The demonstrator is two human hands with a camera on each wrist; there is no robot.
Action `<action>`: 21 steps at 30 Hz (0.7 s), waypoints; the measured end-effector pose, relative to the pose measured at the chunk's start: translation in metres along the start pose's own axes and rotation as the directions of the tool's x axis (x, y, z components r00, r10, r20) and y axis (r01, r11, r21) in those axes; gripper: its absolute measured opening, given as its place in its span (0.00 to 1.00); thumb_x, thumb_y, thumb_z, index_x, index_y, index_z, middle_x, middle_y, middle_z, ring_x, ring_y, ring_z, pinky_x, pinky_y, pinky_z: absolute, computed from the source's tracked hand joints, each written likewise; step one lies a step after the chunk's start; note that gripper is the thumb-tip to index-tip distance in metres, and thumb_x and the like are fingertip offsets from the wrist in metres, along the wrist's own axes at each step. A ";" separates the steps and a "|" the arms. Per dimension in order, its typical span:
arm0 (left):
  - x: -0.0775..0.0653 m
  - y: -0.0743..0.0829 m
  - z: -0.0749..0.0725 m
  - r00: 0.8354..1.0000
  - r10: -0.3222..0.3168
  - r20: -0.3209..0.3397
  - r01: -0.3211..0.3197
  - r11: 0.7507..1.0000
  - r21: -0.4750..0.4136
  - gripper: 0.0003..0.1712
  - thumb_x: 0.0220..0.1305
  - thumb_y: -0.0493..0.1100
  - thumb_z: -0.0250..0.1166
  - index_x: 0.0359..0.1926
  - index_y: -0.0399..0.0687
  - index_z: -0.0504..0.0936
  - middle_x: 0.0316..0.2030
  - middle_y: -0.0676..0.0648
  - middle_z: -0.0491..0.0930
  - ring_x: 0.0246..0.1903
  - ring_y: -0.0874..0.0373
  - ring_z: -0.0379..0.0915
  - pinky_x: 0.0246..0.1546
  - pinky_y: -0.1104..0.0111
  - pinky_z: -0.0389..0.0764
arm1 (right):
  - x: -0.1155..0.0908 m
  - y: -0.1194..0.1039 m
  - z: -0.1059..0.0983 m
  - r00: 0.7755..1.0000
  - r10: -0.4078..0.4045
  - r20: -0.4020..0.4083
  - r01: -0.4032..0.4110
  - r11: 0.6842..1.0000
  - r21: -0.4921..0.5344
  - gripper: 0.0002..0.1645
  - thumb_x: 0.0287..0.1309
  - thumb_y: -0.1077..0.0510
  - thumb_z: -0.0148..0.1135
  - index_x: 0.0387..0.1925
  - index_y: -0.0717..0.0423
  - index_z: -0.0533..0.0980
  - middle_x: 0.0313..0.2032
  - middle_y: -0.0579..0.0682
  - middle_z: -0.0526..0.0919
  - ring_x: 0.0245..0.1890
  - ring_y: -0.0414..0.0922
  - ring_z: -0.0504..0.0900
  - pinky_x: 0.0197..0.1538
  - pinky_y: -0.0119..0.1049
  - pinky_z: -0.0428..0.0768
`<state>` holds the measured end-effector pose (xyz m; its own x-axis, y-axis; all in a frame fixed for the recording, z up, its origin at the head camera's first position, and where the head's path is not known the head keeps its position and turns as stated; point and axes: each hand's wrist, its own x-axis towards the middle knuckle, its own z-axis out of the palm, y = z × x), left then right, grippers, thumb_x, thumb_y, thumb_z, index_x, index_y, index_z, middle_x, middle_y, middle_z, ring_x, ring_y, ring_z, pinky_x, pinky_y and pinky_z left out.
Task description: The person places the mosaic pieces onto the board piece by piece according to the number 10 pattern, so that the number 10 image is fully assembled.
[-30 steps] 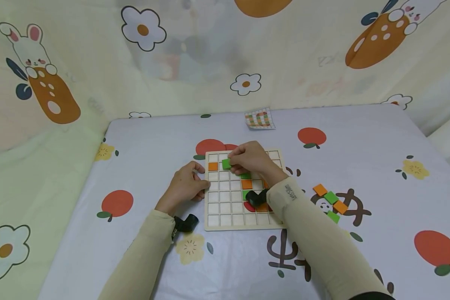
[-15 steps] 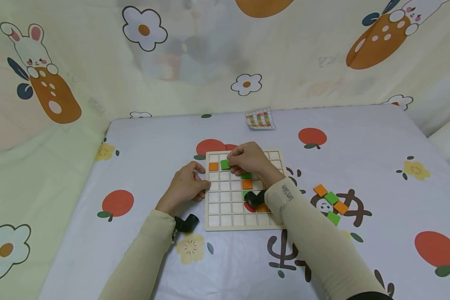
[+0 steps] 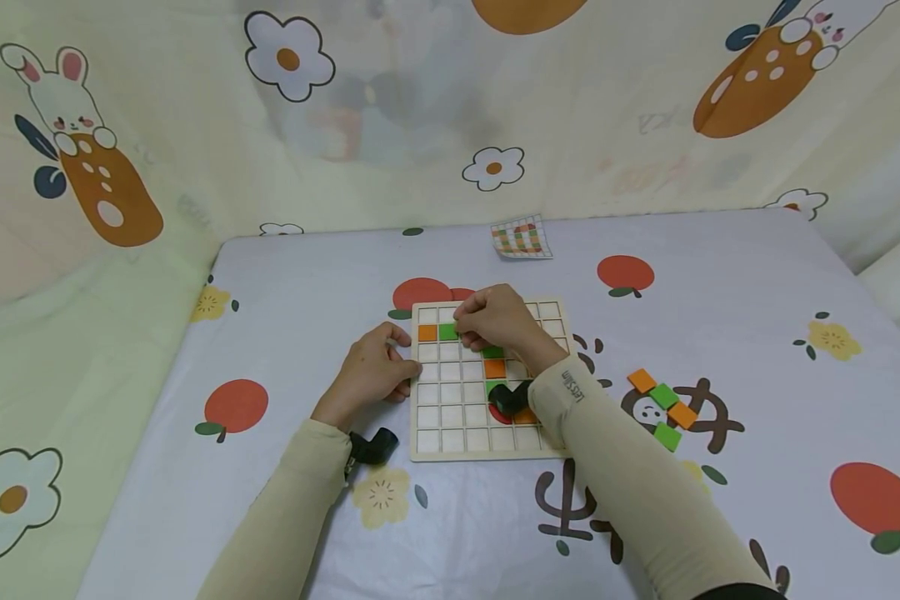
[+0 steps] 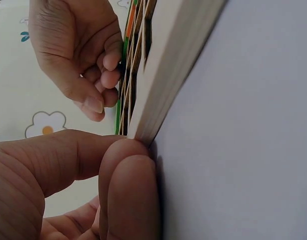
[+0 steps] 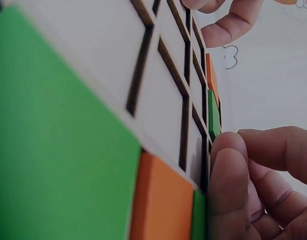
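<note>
A square wooden grid board (image 3: pixel 487 456) lies on the table, with orange and green tiles in some of its cells. My left hand (image 3: pixel 369 367) holds the board's left edge between thumb and fingers. Near the board's upper left, my right hand (image 3: pixel 506 321) pinches the right side of a green tile (image 3: pixel 447 332), which lies in a cell beside an orange tile (image 3: pixel 427 333). The right wrist view shows the fingertips (image 5: pixel 228 150) against that green tile's near end. My right hand and sleeve hide part of the board's right half.
Several loose orange and green tiles (image 3: pixel 663 396) lie right of the board. A small card (image 3: pixel 521 238) with a coloured grid pattern stands out at the table's back edge. A printed curtain (image 3: pixel 390 125) hangs behind the table.
The green tile at my right fingertips was tilted over its cell and has come down flat beside the orange tile. My left hand has stayed at the board's edge.
</note>
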<state>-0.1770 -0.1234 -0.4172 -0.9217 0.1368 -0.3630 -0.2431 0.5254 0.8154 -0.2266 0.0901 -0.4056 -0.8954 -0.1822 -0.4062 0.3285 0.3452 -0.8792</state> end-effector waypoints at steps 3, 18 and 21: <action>0.000 0.000 0.000 1.000 0.002 -0.001 -0.002 1.000 0.001 0.21 0.65 0.38 0.71 0.55 0.43 0.74 0.31 0.42 0.78 0.20 0.56 0.81 0.23 0.69 0.86 | -0.002 0.001 -0.001 1.000 -0.015 0.011 0.015 1.000 0.017 0.10 0.68 0.62 0.66 0.47 0.64 0.82 0.34 0.57 0.86 0.27 0.44 0.84 0.35 0.34 0.88; 0.000 0.001 0.002 1.000 0.010 0.010 -0.010 1.000 -0.015 0.21 0.64 0.36 0.71 0.55 0.43 0.74 0.32 0.42 0.78 0.20 0.56 0.81 0.24 0.68 0.87 | -0.072 0.028 -0.069 0.995 -0.047 -0.090 0.042 0.998 -0.055 0.19 0.70 0.53 0.66 0.54 0.63 0.81 0.43 0.60 0.86 0.37 0.49 0.84 0.42 0.36 0.88; -0.001 0.001 0.002 1.000 -0.001 0.006 0.001 1.000 -0.021 0.21 0.64 0.36 0.71 0.54 0.43 0.74 0.32 0.42 0.78 0.21 0.56 0.81 0.24 0.68 0.87 | -0.092 0.042 -0.087 0.993 -0.012 -0.121 0.002 0.996 -0.088 0.21 0.70 0.53 0.66 0.56 0.63 0.81 0.42 0.60 0.86 0.37 0.50 0.83 0.41 0.36 0.88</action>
<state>-0.1755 -0.1215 -0.4169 -0.9196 0.1419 -0.3664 -0.2501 0.5077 0.8244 -0.1562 0.2010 -0.3835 -0.9292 -0.0739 -0.3621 0.2993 0.4244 -0.8546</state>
